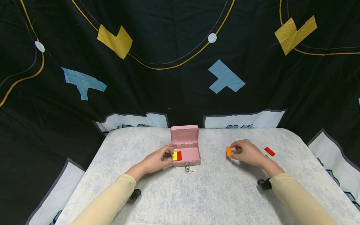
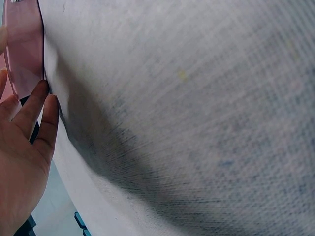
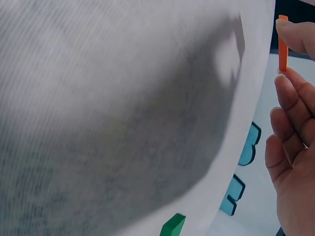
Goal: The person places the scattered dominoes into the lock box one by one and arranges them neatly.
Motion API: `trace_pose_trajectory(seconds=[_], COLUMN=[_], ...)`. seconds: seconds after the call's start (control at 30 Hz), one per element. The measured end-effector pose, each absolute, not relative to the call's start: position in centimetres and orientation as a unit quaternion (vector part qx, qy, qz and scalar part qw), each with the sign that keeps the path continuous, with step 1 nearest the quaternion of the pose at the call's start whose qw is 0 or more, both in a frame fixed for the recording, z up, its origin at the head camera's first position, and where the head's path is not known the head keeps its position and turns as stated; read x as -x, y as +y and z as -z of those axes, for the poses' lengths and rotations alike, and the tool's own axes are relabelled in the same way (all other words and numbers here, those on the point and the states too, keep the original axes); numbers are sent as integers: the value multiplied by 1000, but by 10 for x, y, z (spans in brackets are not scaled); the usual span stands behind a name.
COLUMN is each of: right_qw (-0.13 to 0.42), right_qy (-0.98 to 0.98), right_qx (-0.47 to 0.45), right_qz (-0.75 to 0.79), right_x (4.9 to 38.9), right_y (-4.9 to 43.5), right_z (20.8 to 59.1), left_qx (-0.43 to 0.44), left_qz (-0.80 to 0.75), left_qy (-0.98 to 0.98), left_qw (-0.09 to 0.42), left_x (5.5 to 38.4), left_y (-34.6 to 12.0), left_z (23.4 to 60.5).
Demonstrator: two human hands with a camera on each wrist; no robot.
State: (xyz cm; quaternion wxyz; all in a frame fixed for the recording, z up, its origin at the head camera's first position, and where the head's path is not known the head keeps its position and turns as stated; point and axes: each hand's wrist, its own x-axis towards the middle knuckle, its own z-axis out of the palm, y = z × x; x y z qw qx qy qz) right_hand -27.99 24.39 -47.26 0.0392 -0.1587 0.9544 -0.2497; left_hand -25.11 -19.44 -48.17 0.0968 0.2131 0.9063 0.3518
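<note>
Orange block (image 1: 229, 151) is pinched by the right hand (image 1: 246, 153), above the table (image 1: 213, 193) and well to the right of the pink box (image 1: 194, 154). Its long axis runs near to far, one end toward the person; thumb and a finger press its two ends. Its narrow edge faces the right wrist camera. A red block (image 1: 269, 151) lies diagonally beyond the hand, its long axis slanting from far left to near right, with a green block (image 3: 173, 225) near. The left hand (image 1: 156, 159) reaches the open box's left side, beside a yellow block (image 1: 175, 156); whether it grips that block cannot be told.
</note>
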Motion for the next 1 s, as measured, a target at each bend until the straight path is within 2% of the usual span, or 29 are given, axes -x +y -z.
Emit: trace_pose_trajectory(seconds=[1.0], right_qw=[13], right_qy=[942], right_qx=[230], right_qz=[244], right_x=[266], right_y=[206], right_z=[461], left_qx=[-221], left_qz=[-326], left_qy=[914], left_qw=[100], left_x=[251], left_y=[-194], left_z=[477])
